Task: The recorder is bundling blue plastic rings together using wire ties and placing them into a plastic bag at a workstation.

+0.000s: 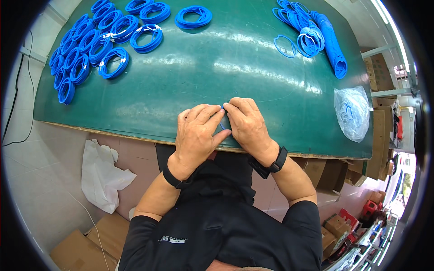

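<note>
Close to the near edge of the green table [167, 92], my two hands meet with their fingertips almost touching. My left hand [195, 131] is closed, its fingers and thumb pinching a thin blue strip [222, 125]. From the other side my right hand [249, 125] is closed on the same small strip, fingers curled down to the table. Only short bits of the strip show between the fingers; the rest is hidden. Both wrists wear black bands.
Many blue coils [193, 17] lie at the far left, some with white ties. Loose blue loops [311, 41] and a long blue roll [332, 47] rest at the far right. A clear plastic bag [351, 114] with bluish contents sits near the right edge. Cardboard boxes [323, 174] stand below.
</note>
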The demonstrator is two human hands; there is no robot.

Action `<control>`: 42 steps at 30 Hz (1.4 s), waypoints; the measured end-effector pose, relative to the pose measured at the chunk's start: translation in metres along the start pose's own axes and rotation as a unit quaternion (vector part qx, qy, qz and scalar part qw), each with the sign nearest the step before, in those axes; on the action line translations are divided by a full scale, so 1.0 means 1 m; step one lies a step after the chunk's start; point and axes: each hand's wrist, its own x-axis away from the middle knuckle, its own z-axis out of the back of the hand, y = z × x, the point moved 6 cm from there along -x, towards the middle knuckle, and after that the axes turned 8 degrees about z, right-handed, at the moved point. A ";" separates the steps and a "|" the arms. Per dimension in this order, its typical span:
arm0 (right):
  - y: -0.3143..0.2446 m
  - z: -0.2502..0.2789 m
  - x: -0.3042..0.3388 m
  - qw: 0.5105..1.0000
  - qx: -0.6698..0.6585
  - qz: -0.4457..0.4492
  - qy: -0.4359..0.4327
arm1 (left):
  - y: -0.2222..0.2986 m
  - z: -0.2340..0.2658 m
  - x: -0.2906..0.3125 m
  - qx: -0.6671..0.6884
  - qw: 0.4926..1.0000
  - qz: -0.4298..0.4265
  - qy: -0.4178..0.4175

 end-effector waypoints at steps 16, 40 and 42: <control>-0.001 -0.001 0.001 1.000 0.001 0.005 0.004 | 0.000 0.001 -0.001 0.004 1.000 -0.001 0.004; -0.001 0.001 0.002 1.000 0.000 -0.005 0.005 | 0.000 0.001 -0.001 0.005 1.000 0.003 0.004; -0.001 0.001 0.001 1.000 0.001 -0.010 0.004 | 0.000 0.001 -0.001 0.007 1.000 0.003 0.003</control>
